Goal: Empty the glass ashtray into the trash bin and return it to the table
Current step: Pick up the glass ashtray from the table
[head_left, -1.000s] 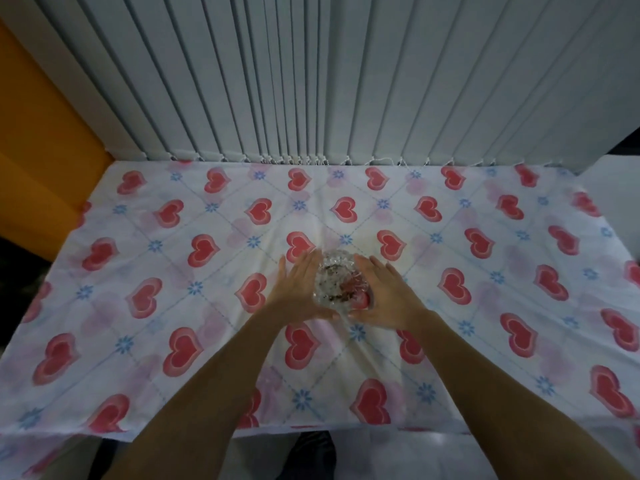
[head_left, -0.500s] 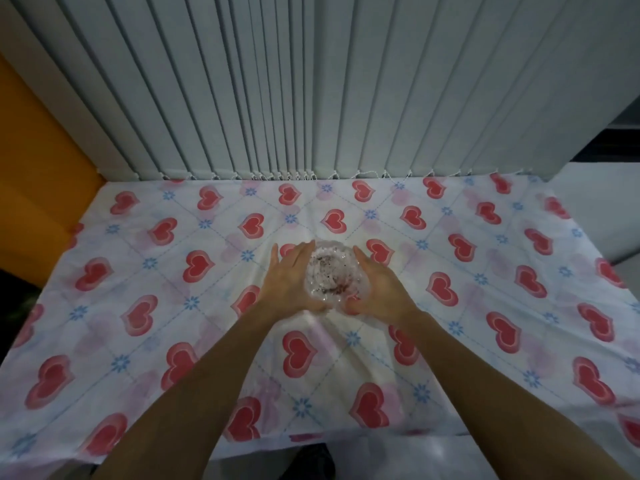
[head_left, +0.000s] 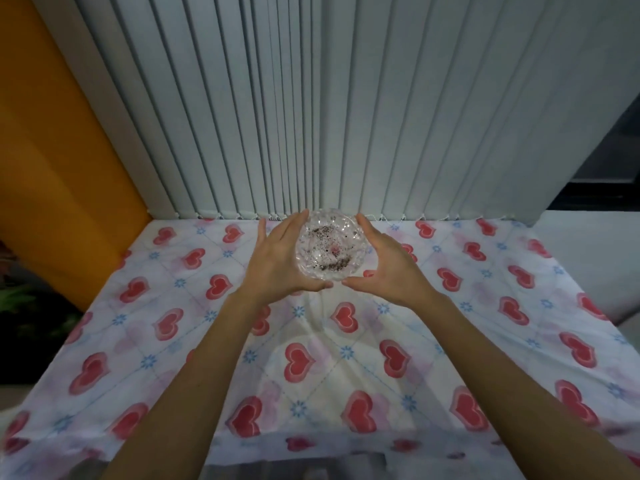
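A round cut-glass ashtray [head_left: 329, 244] with dark ash specks inside is held level above the table, between both hands. My left hand [head_left: 280, 263] cups its left side and underside, fingers pointing up. My right hand [head_left: 384, 263] cups its right side the same way. The table [head_left: 339, 355] below wears a white cloth with red hearts and blue flowers. No trash bin is in view.
Grey vertical blinds [head_left: 311, 109] hang along the table's far edge. An orange wall [head_left: 52, 161] stands at the left, with dark greenery [head_left: 20, 306] below it. A dark window frame [head_left: 602, 181] shows at the right. The table's near edge [head_left: 311, 448] is close to my body.
Both hands have lifted the ashtray off the cloth and raised it. The view has tilted up, so more of the blinds shows.
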The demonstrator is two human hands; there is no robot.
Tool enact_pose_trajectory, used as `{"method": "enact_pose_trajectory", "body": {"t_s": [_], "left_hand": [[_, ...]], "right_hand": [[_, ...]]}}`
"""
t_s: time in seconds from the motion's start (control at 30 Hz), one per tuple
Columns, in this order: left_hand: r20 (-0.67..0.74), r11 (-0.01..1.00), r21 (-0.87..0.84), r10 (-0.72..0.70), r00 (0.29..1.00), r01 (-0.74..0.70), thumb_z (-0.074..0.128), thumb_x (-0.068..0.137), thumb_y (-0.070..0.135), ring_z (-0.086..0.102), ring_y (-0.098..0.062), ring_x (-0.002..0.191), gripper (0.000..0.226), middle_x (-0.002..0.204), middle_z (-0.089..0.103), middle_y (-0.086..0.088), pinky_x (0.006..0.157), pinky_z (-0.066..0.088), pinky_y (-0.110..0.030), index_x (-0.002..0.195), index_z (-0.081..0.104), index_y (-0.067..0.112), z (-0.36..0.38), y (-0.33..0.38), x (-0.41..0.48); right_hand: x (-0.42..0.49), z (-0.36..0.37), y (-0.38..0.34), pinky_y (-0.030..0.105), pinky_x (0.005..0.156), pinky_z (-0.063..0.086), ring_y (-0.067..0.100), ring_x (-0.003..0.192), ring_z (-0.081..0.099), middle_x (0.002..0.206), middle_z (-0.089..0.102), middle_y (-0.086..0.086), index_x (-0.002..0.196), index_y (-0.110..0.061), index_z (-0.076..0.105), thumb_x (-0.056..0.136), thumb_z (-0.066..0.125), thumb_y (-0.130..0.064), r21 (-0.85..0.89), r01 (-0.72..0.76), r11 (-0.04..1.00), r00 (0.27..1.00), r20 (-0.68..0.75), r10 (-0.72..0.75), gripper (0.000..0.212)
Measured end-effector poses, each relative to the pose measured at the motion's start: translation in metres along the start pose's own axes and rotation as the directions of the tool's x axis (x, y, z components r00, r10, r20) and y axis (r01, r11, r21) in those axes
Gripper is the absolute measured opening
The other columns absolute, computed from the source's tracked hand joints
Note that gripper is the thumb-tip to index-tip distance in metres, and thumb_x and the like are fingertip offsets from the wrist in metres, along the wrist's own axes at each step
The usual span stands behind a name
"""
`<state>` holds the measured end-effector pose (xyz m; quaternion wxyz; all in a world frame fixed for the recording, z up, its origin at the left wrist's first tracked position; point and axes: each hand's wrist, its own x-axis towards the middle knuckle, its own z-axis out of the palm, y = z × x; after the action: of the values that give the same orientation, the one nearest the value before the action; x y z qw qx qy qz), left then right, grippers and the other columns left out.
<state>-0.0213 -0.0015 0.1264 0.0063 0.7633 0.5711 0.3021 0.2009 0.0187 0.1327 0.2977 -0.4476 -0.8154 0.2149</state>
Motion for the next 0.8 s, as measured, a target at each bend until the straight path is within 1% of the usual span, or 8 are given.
{"method": "enact_pose_trajectory", "body": {"t_s": [0.13,0.27,0.37,0.47,0.57,0.63,0.7,0.8], "left_hand": [[0.009,1.000,0.020,0.009,1.000,-0.009,0.074,0.050,0.069,0.029,-0.019,0.142,0.124,0.153,0.035,-0.004,0.120,-0.005,-0.049,0.148,0.023,0.013,-0.014,0.016,-0.008],[0.058,0.998,0.030,0.052,0.997,-0.054,0.074,0.050,0.071,0.028,-0.019,0.143,0.124,0.153,0.035,-0.004,0.120,-0.005,-0.047,0.148,0.023,0.014,-0.010,0.047,-0.022],[0.117,0.994,0.002,0.112,0.987,-0.113,0.075,0.049,0.070,0.032,-0.019,0.141,0.124,0.151,0.038,-0.004,0.119,-0.004,-0.046,0.147,0.025,0.013,0.010,0.080,-0.031],[0.191,0.983,-0.060,0.185,0.964,-0.176,0.078,0.049,0.067,0.033,-0.020,0.140,0.124,0.151,0.039,-0.005,0.119,0.000,-0.050,0.147,0.026,0.012,0.039,0.121,-0.035],[0.268,0.947,-0.125,0.319,0.909,-0.295,0.078,0.049,0.067,0.032,-0.021,0.141,0.124,0.151,0.038,-0.006,0.119,0.000,-0.053,0.147,0.027,0.010,0.077,0.177,-0.037],[0.315,0.912,-0.184,0.409,0.856,-0.367,0.074,0.049,0.072,0.031,-0.021,0.141,0.125,0.152,0.037,-0.005,0.119,-0.001,-0.052,0.147,0.026,0.011,0.101,0.218,-0.042],[0.360,0.851,-0.243,0.524,0.772,-0.465,0.069,0.048,0.076,0.035,-0.022,0.139,0.125,0.150,0.040,-0.006,0.119,0.002,-0.055,0.147,0.028,0.010,0.128,0.263,-0.052],[0.402,0.738,-0.340,0.674,0.620,-0.582,0.071,0.049,0.073,0.039,-0.023,0.137,0.124,0.148,0.042,-0.007,0.118,0.005,-0.054,0.147,0.029,0.010,0.168,0.325,-0.075]], "right_hand": [[-0.014,-0.009,-0.008,0.019,0.101,0.031,0.000,0.127,0.034,0.151,0.038,-0.006,0.151,-0.031,0.013,0.068,0.084,-0.038,0.056,-0.037,0.998,0.999,0.036,0.035,0.110],[-0.053,-0.022,-0.008,0.021,0.099,0.046,0.001,0.124,0.050,0.150,0.039,-0.008,0.149,-0.039,0.019,0.070,0.083,-0.017,0.364,-0.143,0.920,0.987,0.123,0.104,0.104],[-0.098,-0.035,0.007,0.022,0.096,0.049,-0.001,0.119,0.054,0.145,0.039,-0.018,0.145,-0.041,0.028,0.073,0.078,-0.007,0.493,-0.181,0.851,0.983,0.079,0.164,0.094],[-0.146,-0.051,0.027,0.029,0.099,0.046,0.008,0.121,0.050,0.152,0.034,-0.011,0.146,-0.031,0.034,0.080,0.072,-0.006,0.538,-0.256,0.803,0.949,-0.020,0.316,0.080],[-0.205,-0.075,0.051,0.025,0.098,0.047,0.008,0.130,0.044,0.142,0.043,-0.018,0.139,-0.033,0.044,0.087,0.067,-0.015,0.659,-0.297,0.691,0.856,-0.138,0.499,0.060],[-0.245,-0.093,0.067,0.034,0.104,0.044,0.013,0.127,0.049,0.140,0.050,-0.008,0.139,-0.028,0.046,0.090,0.064,-0.024,0.710,-0.386,0.589,0.746,-0.135,0.651,0.052],[-0.295,-0.111,0.083,0.041,0.105,0.044,0.018,0.115,0.060,0.129,0.061,0.001,0.130,-0.025,0.055,0.092,0.060,-0.027,0.785,-0.429,0.448,0.647,-0.080,0.758,0.038],[-0.377,-0.130,0.102,0.037,0.097,0.050,0.017,0.095,0.066,0.109,0.070,0.006,0.115,-0.020,0.066,0.097,0.052,-0.031,0.883,-0.373,0.285,0.535,-0.046,0.844,0.025]]}}
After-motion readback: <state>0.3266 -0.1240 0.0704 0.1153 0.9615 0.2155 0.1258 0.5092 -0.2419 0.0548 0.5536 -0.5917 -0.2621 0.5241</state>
